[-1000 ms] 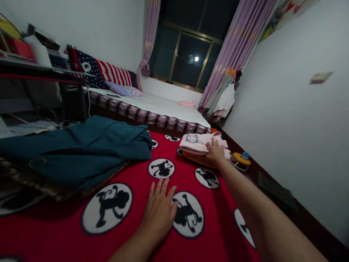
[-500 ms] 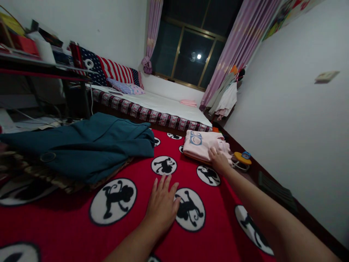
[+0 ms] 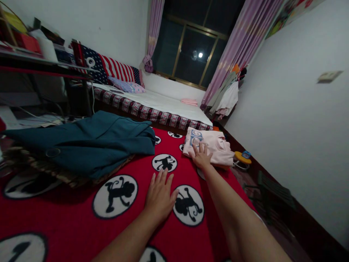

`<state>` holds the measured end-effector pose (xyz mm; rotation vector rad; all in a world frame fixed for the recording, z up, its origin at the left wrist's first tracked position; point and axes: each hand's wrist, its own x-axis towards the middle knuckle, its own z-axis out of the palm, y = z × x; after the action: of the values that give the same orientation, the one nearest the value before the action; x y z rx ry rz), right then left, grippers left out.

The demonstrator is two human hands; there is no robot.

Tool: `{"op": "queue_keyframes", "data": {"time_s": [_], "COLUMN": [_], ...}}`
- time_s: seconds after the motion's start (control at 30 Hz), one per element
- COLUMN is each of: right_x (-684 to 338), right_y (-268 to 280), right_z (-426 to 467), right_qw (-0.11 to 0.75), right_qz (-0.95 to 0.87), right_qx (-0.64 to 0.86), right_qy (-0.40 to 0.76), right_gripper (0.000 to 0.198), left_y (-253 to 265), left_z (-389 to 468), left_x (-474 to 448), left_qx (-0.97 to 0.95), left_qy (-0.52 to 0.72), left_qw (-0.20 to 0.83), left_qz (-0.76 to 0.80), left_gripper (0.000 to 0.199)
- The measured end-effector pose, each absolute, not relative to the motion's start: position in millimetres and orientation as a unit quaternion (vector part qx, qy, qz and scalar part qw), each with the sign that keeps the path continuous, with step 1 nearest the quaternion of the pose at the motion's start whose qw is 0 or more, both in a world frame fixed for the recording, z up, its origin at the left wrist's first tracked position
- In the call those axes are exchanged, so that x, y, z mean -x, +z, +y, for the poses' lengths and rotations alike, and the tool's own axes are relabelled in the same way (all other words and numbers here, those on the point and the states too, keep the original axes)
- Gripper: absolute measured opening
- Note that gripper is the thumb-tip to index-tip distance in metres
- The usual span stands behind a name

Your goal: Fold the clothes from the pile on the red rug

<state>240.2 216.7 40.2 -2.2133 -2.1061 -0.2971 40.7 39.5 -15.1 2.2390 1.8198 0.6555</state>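
Note:
My left hand lies flat on the red blanket, which is printed with black monkeys in white circles; its fingers are stretched out and hold nothing. Farther off to the right, my right hand rests with spread fingers on the near left part of a folded pale pink garment with a blue print. Beneath that garment an orange-brown edge peeks out. To the left of my hands lies a dark teal garment, loosely heaped over a brown ruffled cloth.
A bed with a white sheet and pillows stands under the window. A cluttered desk is at the left. Along the right wall are a yellow-topped stool and a dark green slatted seat. Clothes hang by the curtain.
My right hand has slid left across the pink garment, from its right part to its near left part. My left hand stays on the blanket, and the view has shifted slightly.

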Motion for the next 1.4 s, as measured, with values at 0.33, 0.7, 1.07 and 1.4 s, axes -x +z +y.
{"op": "queue_keyframes", "data": {"time_s": [0.33, 0.7, 1.07, 1.4], "right_x": [-257, -332, -251, -232], "right_y": [91, 31, -8, -7], "right_z": [218, 206, 193, 136], "right_qw": [-0.032, 0.128, 0.063, 0.02], "right_qz": [-0.749, -0.551, -0.69, -0.648], "right_qx": [0.66, 0.815, 0.701, 0.759], "right_qy": [-0.041, -0.123, -0.172, -0.062], "right_gripper": [0.06, 0.067, 0.067, 0.068], "left_y": [7, -10, -6, -9], "left_z": [173, 203, 200, 144], "left_x": [-33, -30, -30, -25], "left_qx": [-0.776, -0.774, -0.768, -0.775], "left_qy": [0.103, 0.137, 0.145, 0.176], "left_qw": [0.103, 0.037, 0.034, 0.036], "left_qz": [0.614, 0.618, 0.623, 0.606], "left_gripper": [0.077, 0.073, 0.071, 0.064]}}
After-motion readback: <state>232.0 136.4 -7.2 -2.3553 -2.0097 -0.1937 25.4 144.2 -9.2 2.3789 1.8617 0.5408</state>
